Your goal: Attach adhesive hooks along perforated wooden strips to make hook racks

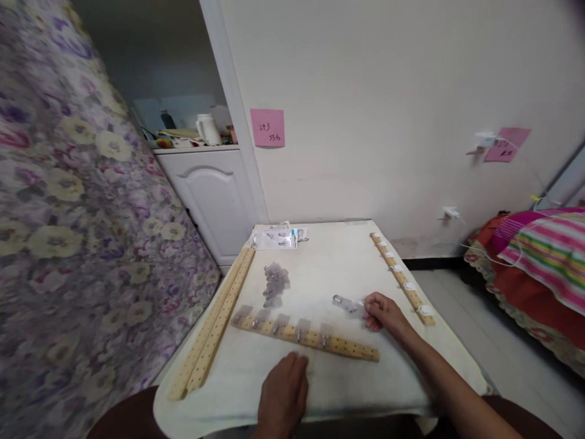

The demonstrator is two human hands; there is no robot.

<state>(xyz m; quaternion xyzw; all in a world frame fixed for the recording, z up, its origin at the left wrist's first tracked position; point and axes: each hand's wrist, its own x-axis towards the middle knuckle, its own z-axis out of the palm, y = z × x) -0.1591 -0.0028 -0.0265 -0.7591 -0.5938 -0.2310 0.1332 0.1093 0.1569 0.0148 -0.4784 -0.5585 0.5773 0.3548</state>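
My right hand point(384, 312) pinches one end of a clear plastic hook point(345, 303) with a shiny metal part, just above the cloth-covered table. My left hand point(283, 390) rests near the table's front edge with its fingers curled together, and nothing shows in it. Just beyond it lies a perforated wooden strip point(351, 349), set at a slant. Several clear plastic pieces with metal hooks point(299, 332) sit along its left and middle part. Behind the strip, more such hooks lie overlapping in a small pile point(276, 281).
Two perforated wooden strips point(219, 323) lie along the left side of the table point(329, 256). Another strip with round white pieces point(397, 268) runs along the right side. Printed packaging point(275, 238) lies at the back left. A flowered curtain point(91, 244) hangs at the left.
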